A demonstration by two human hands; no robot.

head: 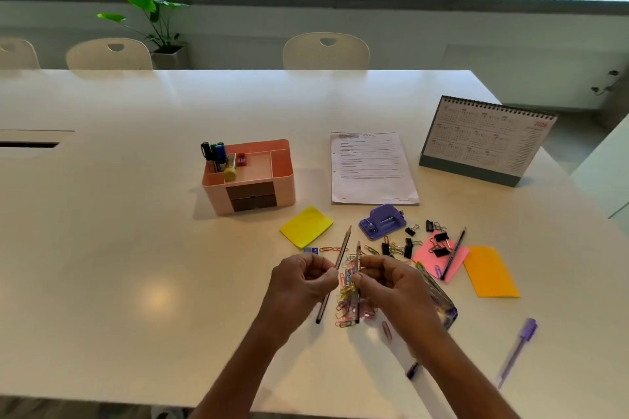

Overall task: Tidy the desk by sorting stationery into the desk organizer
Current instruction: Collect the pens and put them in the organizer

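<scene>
The left hand (299, 279) pinches a slim grey pencil (343, 245), the right hand (391, 286) a darker pencil (358, 250), above coloured paper clips (343, 315)

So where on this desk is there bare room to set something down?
Widest bare patch: the table left of the desk organizer and the left hand. Also the strip behind organizer, printed sheet and calendar, toward the chairs. Crowded: from the yellow sticky pad across paper clips, hole punch and binder clips to the orange note.
</scene>
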